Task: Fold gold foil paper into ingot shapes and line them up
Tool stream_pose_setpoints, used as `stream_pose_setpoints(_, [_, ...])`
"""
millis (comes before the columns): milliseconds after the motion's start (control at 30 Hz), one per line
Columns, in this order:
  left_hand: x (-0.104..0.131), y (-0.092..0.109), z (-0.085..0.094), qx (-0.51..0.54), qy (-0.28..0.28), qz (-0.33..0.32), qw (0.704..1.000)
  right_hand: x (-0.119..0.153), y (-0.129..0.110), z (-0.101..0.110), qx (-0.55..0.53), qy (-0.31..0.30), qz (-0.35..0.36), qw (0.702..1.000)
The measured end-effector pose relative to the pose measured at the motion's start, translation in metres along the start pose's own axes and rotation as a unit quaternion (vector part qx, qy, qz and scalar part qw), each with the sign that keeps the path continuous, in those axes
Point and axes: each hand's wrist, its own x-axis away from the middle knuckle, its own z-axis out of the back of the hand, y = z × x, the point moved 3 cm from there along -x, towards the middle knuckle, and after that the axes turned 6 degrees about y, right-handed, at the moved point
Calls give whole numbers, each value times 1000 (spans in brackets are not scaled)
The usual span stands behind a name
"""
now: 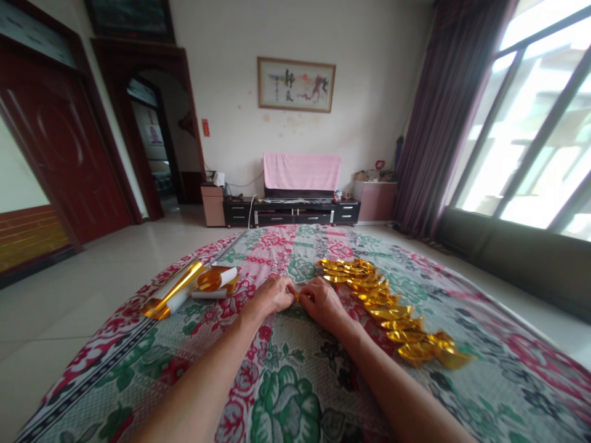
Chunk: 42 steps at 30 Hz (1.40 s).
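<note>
In my feed, the left hand (277,294) and right hand (324,303) meet mid-cloth (286,403), each grip pinching a small, shiny gold foil (297,297); fingers hide its long axis and which way it points. Crinkled, pointed gold boats (396,312) slant nearer along the cloth's right; smooth, white-backed sheets (178,290) curl on its left.

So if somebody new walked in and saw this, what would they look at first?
Probably the shiny gold folded pieces, in a slanting line on the flowery cloth, right of the hands. Next, the left hand and right hand, meeting in the middle over a small gold bit. Then maybe the pink cover by the far wall.
</note>
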Motion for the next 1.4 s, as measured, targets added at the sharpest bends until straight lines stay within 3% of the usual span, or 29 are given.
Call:
stream_pose_setpoints(267, [-4,-5,-5,13,2,-23,1000,-5,6,-1,-20,-13,-16,1000])
stream_pose_setpoints(567, [-6,-8,-7,1,-14,2,1000,-7,16,0,-41,-38,1,998])
stream_pose_setpoints(967, [-8,-7,-5,3,-17,2,1000,-2,5,-1,-12,12,-55,998])
stream_pose_setpoints(1233, [-6,-6,-4,3,-26,-4,1000,-7,9,-3,-29,-19,-55,998])
stream_pose_setpoints(1400, [-7,-6,-4,13,-32,2,999,-4,13,-1,-53,5,-49,997])
